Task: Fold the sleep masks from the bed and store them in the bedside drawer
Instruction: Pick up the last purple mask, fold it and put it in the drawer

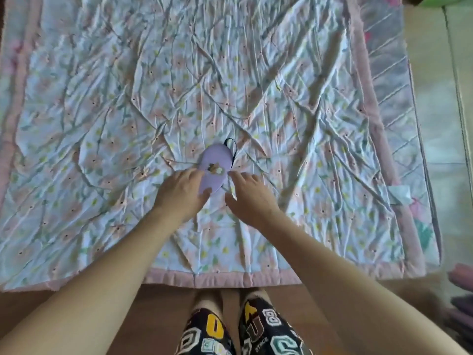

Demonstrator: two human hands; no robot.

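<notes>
- We find one lilac sleep mask (213, 172) lying on the floral quilt (102, 111), toward the middle of its width and nearer the near pink edge than the far one; a dark strap (231, 147) loops out from its far end; a small decoration sits on its face.
- Left hand (180, 194): fingers loosely curled, thumb and fingertips touching the mask's left and near edge — in contact, though we cannot tell whether it grips or merely steadies.
- Right hand (248, 194): fingers spread and relaxed, just beside the mask's right edge; it holds nothing that we can see.
- Step in hand, by our judgement: the folding stage; the mask appears to lie flat, with no fold visible — storage not yet begun.
- No other mask shows on the quilt; the bedside drawer is not in view.
- Next move, as we judge it: both hands must take opposite ends; one half goes over the other; the strap wants tucking in so it does not trail.
</notes>
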